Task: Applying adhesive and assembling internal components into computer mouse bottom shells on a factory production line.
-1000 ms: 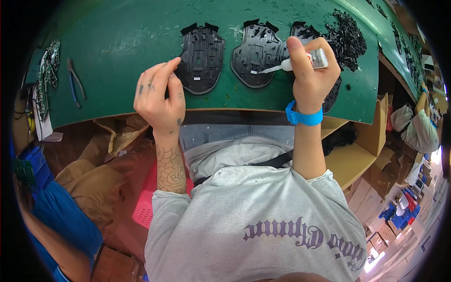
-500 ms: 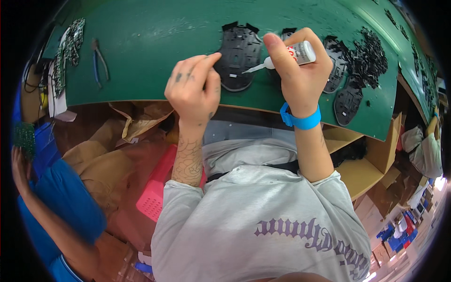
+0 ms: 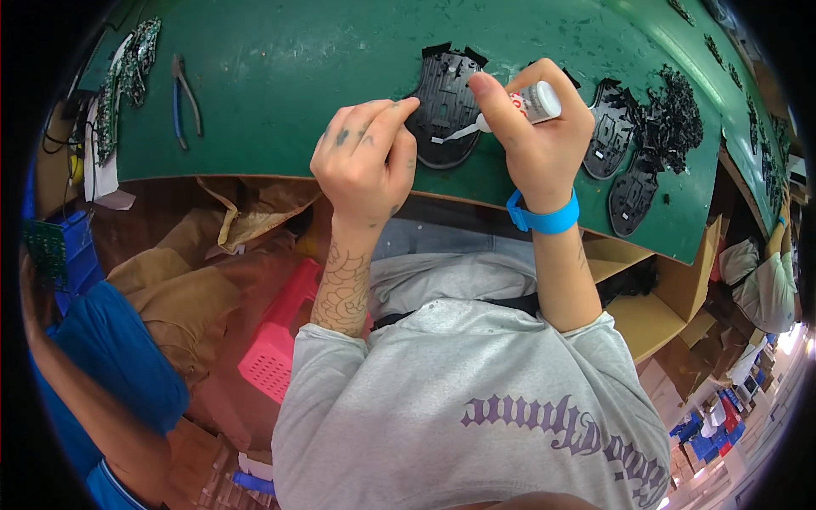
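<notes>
A black plastic shell (image 3: 447, 98) with a rounded near end lies on the green table in front of me, a small white piece (image 3: 438, 139) on its near part. My right hand (image 3: 544, 136) is wrapped round a white glue bottle (image 3: 539, 103), tilted so that its thin nozzle (image 3: 463, 133) points down-left. The nozzle's tip is close beside the white piece; whether it touches cannot be told. My left hand (image 3: 364, 157) is closed at the shell's left edge, forefinger knuckle against or just over the rim. Its fingertips are curled out of sight, hiding anything inside.
Several similar black shells (image 3: 609, 127) and a heap of small black parts (image 3: 676, 110) lie to the right. Pliers (image 3: 181, 102) and green circuit boards (image 3: 127, 81) are at the left. Below the table edge stand a pink basket (image 3: 270, 365) and a cardboard box (image 3: 659, 314). A co-worker (image 3: 115, 365) sits at left.
The shell and my left hand have shifted slightly right. The bottle's nozzle tip is now nearer the white piece. The co-worker's arm at the left has moved a little.
</notes>
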`<state>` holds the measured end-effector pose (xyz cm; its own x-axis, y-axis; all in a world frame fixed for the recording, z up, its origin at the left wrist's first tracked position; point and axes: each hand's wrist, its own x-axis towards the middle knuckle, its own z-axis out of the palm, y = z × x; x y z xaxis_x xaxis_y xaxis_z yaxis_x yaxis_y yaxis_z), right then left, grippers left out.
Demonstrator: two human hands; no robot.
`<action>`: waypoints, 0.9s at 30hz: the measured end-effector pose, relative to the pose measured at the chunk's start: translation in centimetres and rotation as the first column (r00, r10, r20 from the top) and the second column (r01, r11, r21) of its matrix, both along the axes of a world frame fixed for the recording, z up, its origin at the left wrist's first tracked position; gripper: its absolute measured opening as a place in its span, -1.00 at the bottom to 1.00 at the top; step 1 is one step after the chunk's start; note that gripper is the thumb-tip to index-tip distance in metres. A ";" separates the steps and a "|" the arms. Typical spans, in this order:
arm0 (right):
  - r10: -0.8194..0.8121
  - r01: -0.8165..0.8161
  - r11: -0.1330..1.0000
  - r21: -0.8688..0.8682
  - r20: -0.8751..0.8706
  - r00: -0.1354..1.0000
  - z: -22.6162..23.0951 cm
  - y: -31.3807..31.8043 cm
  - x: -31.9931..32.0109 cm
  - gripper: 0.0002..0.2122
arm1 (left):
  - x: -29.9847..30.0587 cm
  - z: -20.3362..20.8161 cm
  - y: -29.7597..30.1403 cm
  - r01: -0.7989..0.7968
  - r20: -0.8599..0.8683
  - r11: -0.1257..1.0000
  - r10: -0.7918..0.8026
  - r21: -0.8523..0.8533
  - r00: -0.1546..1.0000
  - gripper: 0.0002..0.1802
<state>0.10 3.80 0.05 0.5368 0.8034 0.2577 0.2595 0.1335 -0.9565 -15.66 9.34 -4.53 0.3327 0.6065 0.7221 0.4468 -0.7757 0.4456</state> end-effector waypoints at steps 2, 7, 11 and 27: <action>-0.038 0.038 0.999 0.019 -0.009 0.999 -0.3 0.1 0.6 -0.71 | 0.2 0.1 0.1 0.000 -0.004 1.000 0.000 0.000 1.000 -0.74; -0.099 0.115 0.991 0.069 -0.194 0.976 2.8 -0.8 2.0 -0.78 | 0.4 2.5 -0.2 0.003 -0.035 0.995 -0.006 -0.095 0.999 -0.76; 0.055 -0.068 0.997 -0.045 -0.246 0.968 3.5 -2.9 6.1 -0.84 | 0.6 1.6 -0.5 0.076 0.029 0.970 -0.071 -0.230 0.997 -0.71; 0.363 -0.314 0.930 -0.190 0.341 0.867 1.3 1.4 17.3 -0.74 | 3.6 3.5 3.1 0.064 -0.251 0.904 -0.185 -0.423 0.950 -0.61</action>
<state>17.35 5.18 1.32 0.1133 0.9569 0.2675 0.5529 0.1630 -0.8172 -12.08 12.45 -1.01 0.5754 0.7652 0.2888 0.5107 -0.6119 0.6039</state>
